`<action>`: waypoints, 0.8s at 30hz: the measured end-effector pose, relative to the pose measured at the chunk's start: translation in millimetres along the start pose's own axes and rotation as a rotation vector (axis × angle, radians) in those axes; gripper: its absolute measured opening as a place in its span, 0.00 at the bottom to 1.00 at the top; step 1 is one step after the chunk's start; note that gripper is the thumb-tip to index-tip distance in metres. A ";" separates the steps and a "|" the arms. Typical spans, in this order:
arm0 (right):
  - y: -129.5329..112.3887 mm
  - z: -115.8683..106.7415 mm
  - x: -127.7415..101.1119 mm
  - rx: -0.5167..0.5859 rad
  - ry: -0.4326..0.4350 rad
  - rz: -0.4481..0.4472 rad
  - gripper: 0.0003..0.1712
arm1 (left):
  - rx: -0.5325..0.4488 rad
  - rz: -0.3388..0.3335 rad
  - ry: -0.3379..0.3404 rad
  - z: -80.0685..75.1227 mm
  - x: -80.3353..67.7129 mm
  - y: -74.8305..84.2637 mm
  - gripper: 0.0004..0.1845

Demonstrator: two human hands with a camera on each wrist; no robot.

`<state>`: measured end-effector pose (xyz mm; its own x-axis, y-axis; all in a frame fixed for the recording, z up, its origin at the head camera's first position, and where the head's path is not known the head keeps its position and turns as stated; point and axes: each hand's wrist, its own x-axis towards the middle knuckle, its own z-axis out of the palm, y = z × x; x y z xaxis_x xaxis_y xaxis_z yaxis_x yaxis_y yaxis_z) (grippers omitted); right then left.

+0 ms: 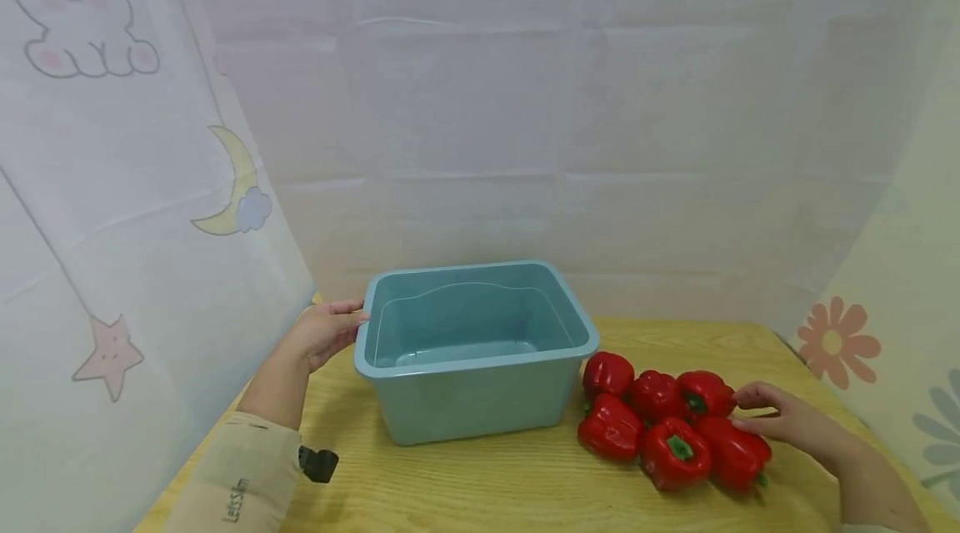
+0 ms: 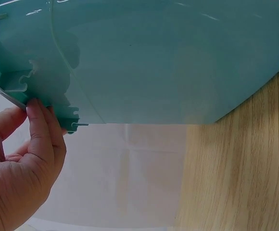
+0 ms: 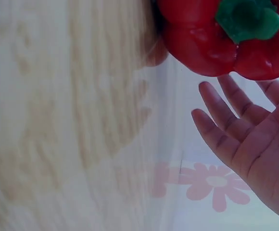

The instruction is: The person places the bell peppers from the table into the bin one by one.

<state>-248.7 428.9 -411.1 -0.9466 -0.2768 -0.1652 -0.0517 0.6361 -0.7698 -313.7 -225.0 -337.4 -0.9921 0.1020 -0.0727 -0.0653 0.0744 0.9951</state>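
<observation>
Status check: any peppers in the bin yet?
None in yet: the blue bin is empty. In hand: left hand holds its rim, and the right hand, open, reaches the red peppers. Left: all six still lie on the table.

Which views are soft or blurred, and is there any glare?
Head view: sharp, even diffuse light, faint shadows under the blue bin and red peppers. Left wrist view: sharp on the left hand, mild sheen on the bin wall. Right wrist view: wood grain smeared at left, pepper and right hand slightly soft; small highlights on the pepper.
</observation>
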 end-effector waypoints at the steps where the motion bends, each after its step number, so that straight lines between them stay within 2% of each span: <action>1: 0.7 -0.6 -1.1 0.006 -0.013 -0.002 0.24 | -0.002 -0.004 0.002 0.1 0.0 -0.1 0.27; 9: 6.9 -5.4 -2.0 0.146 -0.198 -0.057 0.20 | 0.006 -0.002 0.003 1.3 -2.2 1.2 0.27; 14: 8.8 -6.3 -1.5 0.217 -0.279 -0.040 0.19 | 0.010 0.005 -0.007 0.4 -2.0 1.5 0.27; 19: 10.0 -4.4 0.3 0.297 -0.339 -0.004 0.19 | 0.011 0.004 -0.013 -0.3 -1.6 1.1 0.26; 24: 8.9 -0.8 -0.1 0.354 -0.350 0.017 0.22 | 0.014 0.006 -0.014 0.6 -1.9 1.3 0.26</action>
<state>-249.3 435.2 -417.5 -0.7800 -0.5320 -0.3296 0.1311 0.3760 -0.9173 -311.8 -224.6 -336.0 -0.9909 0.1163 -0.0676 -0.0576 0.0874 0.9945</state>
